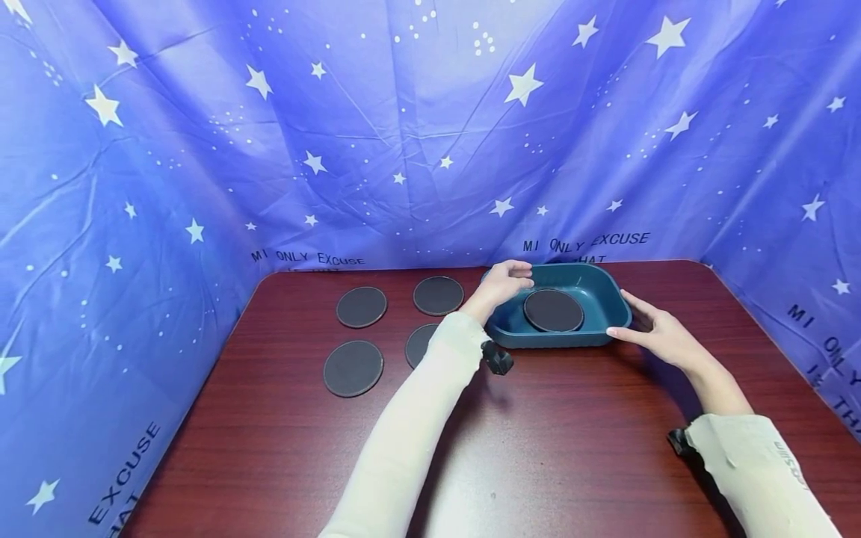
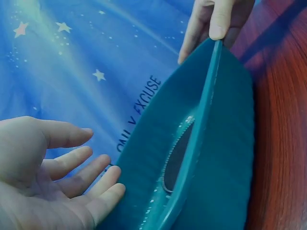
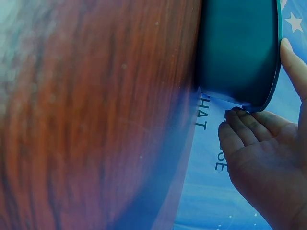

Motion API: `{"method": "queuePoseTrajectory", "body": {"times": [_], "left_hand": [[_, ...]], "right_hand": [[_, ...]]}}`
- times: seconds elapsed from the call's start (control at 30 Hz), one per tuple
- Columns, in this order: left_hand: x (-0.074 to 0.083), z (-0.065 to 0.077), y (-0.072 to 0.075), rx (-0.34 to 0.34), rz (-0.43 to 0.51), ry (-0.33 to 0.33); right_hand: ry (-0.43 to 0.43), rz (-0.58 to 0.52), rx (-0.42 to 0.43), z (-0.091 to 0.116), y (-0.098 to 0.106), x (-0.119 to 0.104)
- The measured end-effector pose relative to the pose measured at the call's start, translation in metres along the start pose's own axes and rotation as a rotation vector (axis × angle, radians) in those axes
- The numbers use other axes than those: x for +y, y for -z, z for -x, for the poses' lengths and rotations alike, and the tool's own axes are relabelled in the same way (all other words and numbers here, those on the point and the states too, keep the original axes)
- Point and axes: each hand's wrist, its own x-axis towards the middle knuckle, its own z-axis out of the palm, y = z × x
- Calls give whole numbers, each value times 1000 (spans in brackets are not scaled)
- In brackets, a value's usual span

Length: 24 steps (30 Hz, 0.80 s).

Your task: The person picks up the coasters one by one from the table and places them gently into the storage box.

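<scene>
A teal rectangular plastic bin (image 1: 560, 340) stands at the back right of the table. Inside lies a round dark coaster (image 1: 554, 311) with a stitched edge, partly hidden by the wall in the left wrist view. My left hand (image 1: 506, 285) hovers over the bin's left end, its fingers loosely spread and nothing in them, as the left wrist view confirms. At the bin's front right corner my right hand (image 1: 662, 336) holds on, thumb on the rim and fingers (image 3: 254, 127) along the outside of the end wall.
Several more dark coasters lie left of the bin, among them one at front left (image 1: 353, 368) and one at the back (image 1: 438, 296). Another coaster (image 1: 418, 345) is partly covered by my left sleeve. A starry blue curtain (image 1: 403, 134) encloses the reddish-brown table (image 1: 282, 448).
</scene>
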Motion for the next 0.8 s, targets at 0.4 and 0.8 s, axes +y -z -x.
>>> {"method": "queuePoseTrajectory", "body": {"times": [0.4, 0.8], "left_hand": [[4, 19, 27, -55, 33, -63], [-9, 48, 57, -83, -33, -167]], "right_hand": [[0, 0, -2, -1, 0, 3], [21, -13, -1, -2, -1, 3]]}}
